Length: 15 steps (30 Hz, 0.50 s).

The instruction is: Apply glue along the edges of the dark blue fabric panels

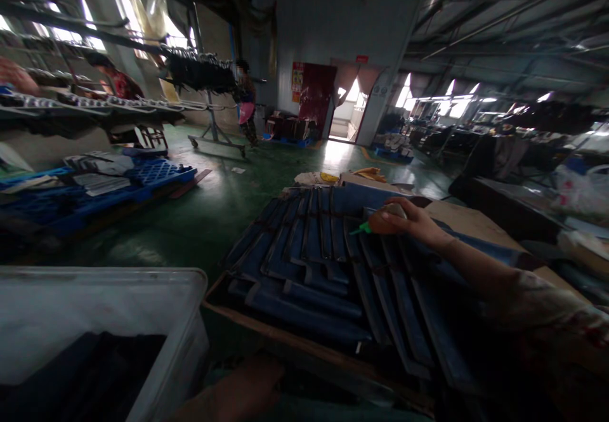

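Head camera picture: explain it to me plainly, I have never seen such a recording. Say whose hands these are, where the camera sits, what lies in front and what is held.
The camera sits on a person's head, looking forward and down, so the arms at the bottom are the wearer's own. The right hand reaches out and grips a small object with a green tip; what it is cannot be told. It rests on rows of dark blue strips laid overlapping on a cardboard sheet. The left hand is low and dim, holding nothing visible. A white bin stands at the left. Another person stands far back.
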Available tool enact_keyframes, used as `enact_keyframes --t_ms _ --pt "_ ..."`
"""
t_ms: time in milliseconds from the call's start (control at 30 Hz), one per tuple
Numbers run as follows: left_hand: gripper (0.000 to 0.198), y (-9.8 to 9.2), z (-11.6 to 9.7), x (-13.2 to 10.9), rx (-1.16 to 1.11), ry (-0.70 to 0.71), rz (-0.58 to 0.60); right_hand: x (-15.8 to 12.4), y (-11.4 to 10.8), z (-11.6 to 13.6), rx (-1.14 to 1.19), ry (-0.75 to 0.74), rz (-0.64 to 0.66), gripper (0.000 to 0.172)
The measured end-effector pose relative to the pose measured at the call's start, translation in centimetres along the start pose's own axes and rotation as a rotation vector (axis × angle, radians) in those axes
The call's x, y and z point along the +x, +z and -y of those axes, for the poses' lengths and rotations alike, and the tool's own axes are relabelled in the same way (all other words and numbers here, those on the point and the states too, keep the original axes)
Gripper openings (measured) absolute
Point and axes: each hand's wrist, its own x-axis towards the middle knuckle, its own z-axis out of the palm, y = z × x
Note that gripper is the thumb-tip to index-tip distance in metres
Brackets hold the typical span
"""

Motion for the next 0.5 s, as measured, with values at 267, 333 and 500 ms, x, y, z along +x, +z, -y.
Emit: enact_keyframes --t_ms 267,333,500 --pt "0.052 -0.8 -0.6 -0.5 -0.009 -0.016 0.021 1.1 0.6 -0.2 0.013 -0.006 -0.156 0.052" --pt "0.051 -0.9 -0.7 -0.7 -0.018 -0.012 0.013 0.8 0.4 0.2 -0.013 0.013 -0.104 0.050" --pt "0.052 -0.8 -0.6 -0.4 0.000 -0.025 0.014 -0.6 0.0 1.2 0.000 0.031 0.084 0.047"
